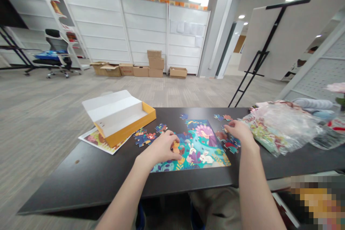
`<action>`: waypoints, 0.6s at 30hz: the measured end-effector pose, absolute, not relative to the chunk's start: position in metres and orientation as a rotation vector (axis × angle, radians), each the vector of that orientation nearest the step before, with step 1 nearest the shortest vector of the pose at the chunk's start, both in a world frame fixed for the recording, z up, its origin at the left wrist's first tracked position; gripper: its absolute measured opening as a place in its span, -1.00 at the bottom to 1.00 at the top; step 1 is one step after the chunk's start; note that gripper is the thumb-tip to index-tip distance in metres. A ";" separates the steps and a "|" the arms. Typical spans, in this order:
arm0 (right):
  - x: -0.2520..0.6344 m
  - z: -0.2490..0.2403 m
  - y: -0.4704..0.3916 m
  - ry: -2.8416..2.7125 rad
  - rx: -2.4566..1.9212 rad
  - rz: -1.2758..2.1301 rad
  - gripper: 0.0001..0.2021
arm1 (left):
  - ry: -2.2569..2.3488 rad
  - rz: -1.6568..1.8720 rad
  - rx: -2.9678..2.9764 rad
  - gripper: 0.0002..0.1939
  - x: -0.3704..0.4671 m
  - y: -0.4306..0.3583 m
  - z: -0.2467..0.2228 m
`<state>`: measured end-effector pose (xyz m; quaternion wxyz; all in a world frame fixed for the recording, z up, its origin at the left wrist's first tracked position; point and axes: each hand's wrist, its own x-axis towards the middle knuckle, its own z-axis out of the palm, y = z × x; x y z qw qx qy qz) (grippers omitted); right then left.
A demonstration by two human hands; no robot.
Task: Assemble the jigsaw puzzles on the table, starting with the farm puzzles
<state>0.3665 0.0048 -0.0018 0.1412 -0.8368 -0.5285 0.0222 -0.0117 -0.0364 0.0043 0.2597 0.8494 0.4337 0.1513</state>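
A partly assembled jigsaw puzzle (pixel 199 151) lies on the dark table, its bright picture showing white rabbits and a purple peacock. My left hand (pixel 164 147) rests over its left side, thumb and fingers apart around an orange animal in the picture. On the right, my right hand (pixel 238 131) has its fingertips pinched at a small puzzle piece (pixel 224 128), mostly covered by the fingers. Below that hand are more loose pieces (pixel 231 146). Other loose pieces (pixel 144 138) are grouped left of the puzzle, and a few pieces (pixel 223 117) lie beyond it.
An open yellow box (pixel 132 127) with a white inside stands at the left on a printed sheet (pixel 111 148). Clear plastic packaging (pixel 283 125) is heaped on the right. Behind the table (pixel 81 183) are an easel board (pixel 277 39) and cardboard boxes (pixel 155 64).
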 end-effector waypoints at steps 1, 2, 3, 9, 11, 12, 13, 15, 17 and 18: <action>0.376 -0.006 0.006 -1.528 -2.466 0.102 -0.68 | 1.171 0.418 2.302 -0.47 -0.011 -0.037 0.004; 0.382 -0.011 0.008 -1.540 -2.486 0.110 -0.67 | 1.166 0.422 2.301 -0.48 -0.011 -0.037 0.003; 0.386 -0.014 0.009 -1.549 -2.494 0.109 -0.66 | 1.164 0.428 2.300 -0.47 -0.011 -0.038 0.002; 0.388 -0.025 0.014 -1.508 -2.459 0.054 -0.59 | 1.215 0.545 2.246 -0.37 -0.021 -0.031 -0.001; 0.390 -0.024 0.014 -1.477 -2.434 0.045 -0.49 | 1.308 0.585 2.261 -0.49 -0.028 -0.024 -0.002; 0.390 -0.023 0.013 -1.462 -2.414 0.034 -0.47 | 1.372 0.599 2.282 -0.57 -0.032 -0.021 -0.003; 0.390 -0.021 0.012 -1.450 -2.391 0.024 -0.48 | 1.440 0.606 2.301 -0.64 -0.036 -0.017 -0.003; 0.388 -0.015 0.009 -1.447 -2.330 0.031 -0.57 | 1.554 0.590 2.331 -0.72 -0.043 -0.011 -0.003; 0.382 -0.008 0.007 -1.464 -2.225 0.066 -0.65 | 1.643 0.542 2.340 -0.72 -0.048 -0.006 -0.003; 0.377 -0.004 0.007 -1.472 -2.152 0.086 -0.65 | 1.677 0.512 2.341 -0.71 -0.050 -0.005 -0.002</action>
